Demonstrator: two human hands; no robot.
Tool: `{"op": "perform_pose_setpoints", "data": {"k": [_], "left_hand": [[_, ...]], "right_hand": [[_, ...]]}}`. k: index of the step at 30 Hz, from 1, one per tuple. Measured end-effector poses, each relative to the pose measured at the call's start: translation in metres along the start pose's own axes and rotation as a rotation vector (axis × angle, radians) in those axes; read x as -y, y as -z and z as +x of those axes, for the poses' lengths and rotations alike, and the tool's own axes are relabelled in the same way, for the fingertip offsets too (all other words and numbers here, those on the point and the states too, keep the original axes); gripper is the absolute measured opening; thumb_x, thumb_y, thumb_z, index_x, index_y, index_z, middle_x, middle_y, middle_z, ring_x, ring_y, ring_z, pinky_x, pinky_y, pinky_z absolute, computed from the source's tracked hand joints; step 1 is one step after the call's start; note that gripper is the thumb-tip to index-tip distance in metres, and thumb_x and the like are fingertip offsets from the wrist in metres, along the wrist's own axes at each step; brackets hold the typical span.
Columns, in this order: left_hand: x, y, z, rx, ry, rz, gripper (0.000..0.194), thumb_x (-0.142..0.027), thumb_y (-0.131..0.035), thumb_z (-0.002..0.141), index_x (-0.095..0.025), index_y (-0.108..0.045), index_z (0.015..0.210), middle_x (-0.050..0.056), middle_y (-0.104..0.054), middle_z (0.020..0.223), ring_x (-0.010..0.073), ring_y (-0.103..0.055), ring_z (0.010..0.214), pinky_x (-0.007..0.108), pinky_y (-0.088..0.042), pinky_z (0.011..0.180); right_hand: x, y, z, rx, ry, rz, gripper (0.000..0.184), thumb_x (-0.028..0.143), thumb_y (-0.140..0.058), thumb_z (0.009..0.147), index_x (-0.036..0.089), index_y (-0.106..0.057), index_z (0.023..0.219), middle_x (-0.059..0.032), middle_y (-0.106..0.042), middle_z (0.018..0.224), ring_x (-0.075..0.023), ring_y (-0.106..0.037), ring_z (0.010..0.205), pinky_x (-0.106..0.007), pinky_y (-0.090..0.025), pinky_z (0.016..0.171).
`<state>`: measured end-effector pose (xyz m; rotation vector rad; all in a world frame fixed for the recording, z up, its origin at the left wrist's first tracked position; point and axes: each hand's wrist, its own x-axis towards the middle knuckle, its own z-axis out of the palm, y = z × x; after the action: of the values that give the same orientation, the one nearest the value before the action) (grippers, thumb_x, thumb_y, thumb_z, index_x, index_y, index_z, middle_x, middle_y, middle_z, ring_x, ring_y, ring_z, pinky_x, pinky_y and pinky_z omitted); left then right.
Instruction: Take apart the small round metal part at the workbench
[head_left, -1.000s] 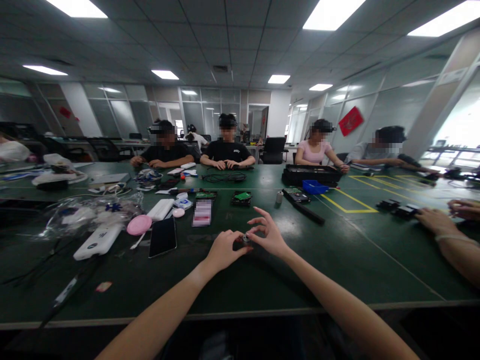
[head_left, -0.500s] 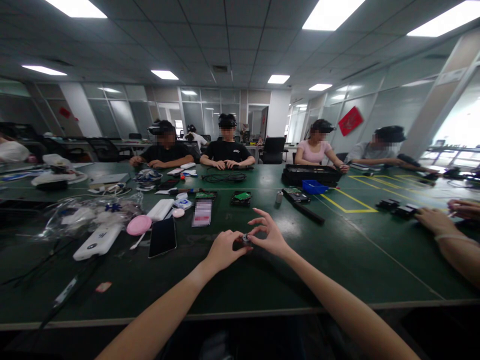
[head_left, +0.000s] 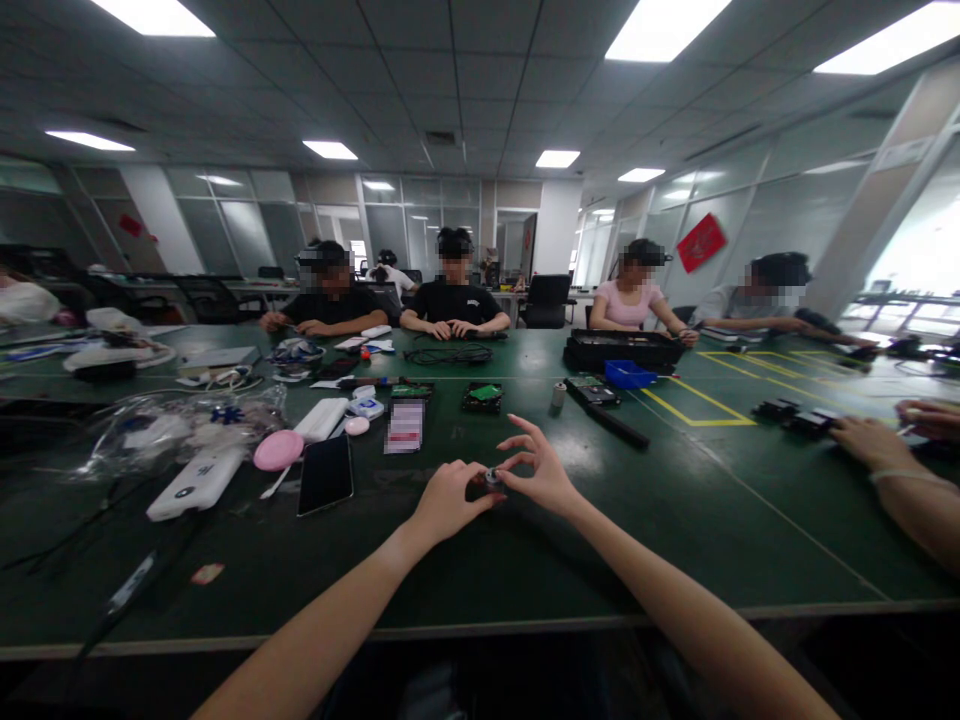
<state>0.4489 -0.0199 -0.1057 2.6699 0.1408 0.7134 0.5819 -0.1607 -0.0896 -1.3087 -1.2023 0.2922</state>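
Observation:
Both my arms reach out over a green table [head_left: 525, 560]. My left hand [head_left: 448, 500] is curled with its fingertips closed on a small round silver part [head_left: 491, 476]. My right hand [head_left: 536, 470] pinches the same part with thumb and forefinger while its other fingers fan upward. The part is too small to name. A black phone [head_left: 325, 473] lies face up to the left of my hands, and a pink-striped card [head_left: 405, 425] lies beyond it.
Left: a pink round case [head_left: 277, 450], white devices [head_left: 196, 482] and a clear plastic bag [head_left: 180, 420]. Ahead: a circuit board [head_left: 484, 396], a blue bin [head_left: 628, 374], a black case [head_left: 622, 348]. Several people sit opposite. Another person's hands [head_left: 870, 440] work at the right.

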Motion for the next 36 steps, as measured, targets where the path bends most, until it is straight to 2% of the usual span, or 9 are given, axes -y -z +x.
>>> {"op": "perform_pose_setpoints", "data": {"k": [7,13,15,20,23,32,36], "left_hand": [[0.0,0.0,0.0,-0.002,0.001,-0.005,0.033,-0.052,-0.064,0.078,-0.023,-0.065,0.094,0.003,-0.064,0.086,0.0205,-0.058,0.08,0.029,-0.041,0.073],[-0.002,0.002,0.0,0.006,0.009,-0.036,0.033,-0.052,-0.064,0.078,-0.023,-0.065,0.095,0.002,-0.065,0.087,0.0204,-0.059,0.082,0.03,-0.042,0.074],[-0.003,0.003,0.0,0.008,0.014,-0.035,0.034,-0.052,-0.064,0.078,-0.023,-0.065,0.096,0.003,-0.066,0.087,0.0205,-0.059,0.082,0.03,-0.042,0.075],[-0.003,0.004,0.0,0.02,0.022,-0.038,0.036,-0.053,-0.062,0.079,-0.023,-0.065,0.099,0.003,-0.066,0.09,0.0214,-0.059,0.084,0.032,-0.043,0.076],[-0.003,0.003,0.0,0.013,0.016,-0.035,0.036,-0.053,-0.062,0.079,-0.022,-0.065,0.098,0.004,-0.065,0.089,0.0214,-0.058,0.084,0.032,-0.043,0.077],[-0.003,0.002,0.0,0.015,0.027,-0.024,0.039,-0.055,-0.062,0.078,-0.023,-0.065,0.099,0.004,-0.065,0.089,0.0215,-0.059,0.084,0.031,-0.043,0.076],[-0.002,0.003,0.0,0.011,0.019,-0.023,0.038,-0.054,-0.062,0.078,-0.023,-0.065,0.1,0.003,-0.065,0.088,0.0213,-0.059,0.084,0.031,-0.043,0.075]], "right_hand": [[-0.002,0.002,0.003,-0.027,0.002,0.017,0.082,0.026,-0.074,0.069,0.03,-0.029,0.138,-0.0044,-0.056,0.104,-0.0167,-0.068,0.075,-0.039,-0.056,0.075],[-0.005,0.016,0.004,-0.098,-0.011,-0.011,0.082,0.027,-0.073,0.07,0.03,-0.028,0.138,-0.004,-0.056,0.104,-0.016,-0.067,0.075,-0.04,-0.056,0.078],[-0.01,0.021,0.003,-0.054,-0.041,-0.042,0.082,0.026,-0.073,0.069,0.03,-0.028,0.139,-0.0039,-0.056,0.103,-0.0158,-0.067,0.075,-0.04,-0.056,0.077],[-0.029,0.033,0.0,0.165,-0.128,-0.105,0.088,0.02,-0.073,0.067,0.03,-0.025,0.141,-0.0044,-0.056,0.104,-0.0148,-0.068,0.071,-0.04,-0.058,0.073],[-0.033,0.037,0.0,0.229,-0.141,-0.127,0.09,0.016,-0.072,0.067,0.031,-0.023,0.142,-0.0053,-0.056,0.107,-0.0148,-0.068,0.072,-0.04,-0.057,0.074],[-0.032,0.038,0.0,0.223,-0.115,-0.157,0.091,0.013,-0.071,0.066,0.033,-0.023,0.142,-0.0049,-0.056,0.107,-0.0137,-0.067,0.072,-0.038,-0.057,0.072],[-0.027,0.036,0.002,0.153,-0.101,-0.135,0.091,0.016,-0.071,0.067,0.032,-0.023,0.142,-0.005,-0.056,0.106,-0.0147,-0.068,0.071,-0.038,-0.057,0.072]]}}
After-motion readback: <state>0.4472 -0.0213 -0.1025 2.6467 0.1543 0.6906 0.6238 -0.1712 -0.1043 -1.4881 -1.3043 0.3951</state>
